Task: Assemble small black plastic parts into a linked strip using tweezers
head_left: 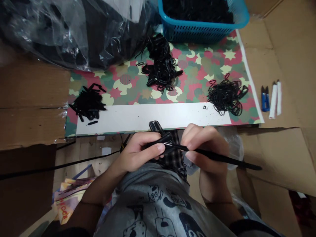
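Near the table's front edge, my left hand [143, 149] pinches a black molded rubber piece [161, 140] between thumb and fingers. A flat black end with two long slots [155, 125] sticks out beyond the fingers; I cannot tell whether it belongs to the same piece. My right hand [204, 143] grips black tweezers [229, 159], their long end slanting down to the right. Their shiny tip touches the rubber piece beside my left thumb. Fingers partly cover the contact point.
On the patterned table cover [118, 89] lie a pile of short black strips [89, 103], a tangled black heap [161, 65] and a pile of black loops [227, 93]. Behind stand a blue basket [195, 31] and a plastic bag [81, 36]. Blue-handled nippers [265, 100] lie right.
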Available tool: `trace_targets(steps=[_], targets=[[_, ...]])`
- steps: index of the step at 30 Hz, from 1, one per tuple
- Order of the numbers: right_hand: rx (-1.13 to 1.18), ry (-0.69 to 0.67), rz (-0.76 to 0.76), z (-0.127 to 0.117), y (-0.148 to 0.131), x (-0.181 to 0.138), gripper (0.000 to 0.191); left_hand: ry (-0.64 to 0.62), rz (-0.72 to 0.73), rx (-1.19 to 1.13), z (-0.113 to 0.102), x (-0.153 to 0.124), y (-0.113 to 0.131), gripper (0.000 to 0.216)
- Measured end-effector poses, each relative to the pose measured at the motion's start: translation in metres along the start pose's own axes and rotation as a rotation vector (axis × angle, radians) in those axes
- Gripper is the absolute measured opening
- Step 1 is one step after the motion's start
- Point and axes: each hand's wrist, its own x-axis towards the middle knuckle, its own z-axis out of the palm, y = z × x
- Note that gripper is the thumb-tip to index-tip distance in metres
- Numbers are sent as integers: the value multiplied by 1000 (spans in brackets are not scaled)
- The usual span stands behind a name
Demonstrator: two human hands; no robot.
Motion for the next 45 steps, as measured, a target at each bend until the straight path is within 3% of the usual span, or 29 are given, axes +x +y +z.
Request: trace_targets(steps=[7,13,17,24,37,45], targets=[[-74,-102,23,-8,-6,5,9,-2,-47,16,-2,-1,2,39],[314,-71,217,-6,16,8,14,-91,-32,13,-8,1,-1,38],[581,-74,288,1,33,13,15,-83,-49,-38,-8,2,-1,40],[765,-58,401,10,39,19,13,-103,-74,-101,-7,4,3,39],[753,-71,429,13,38,22,20,-142,-155,-248,-9,6,-2,35],[811,-105,372,14,38,20,18,-142,-177,-311,-5,7,1,28]])
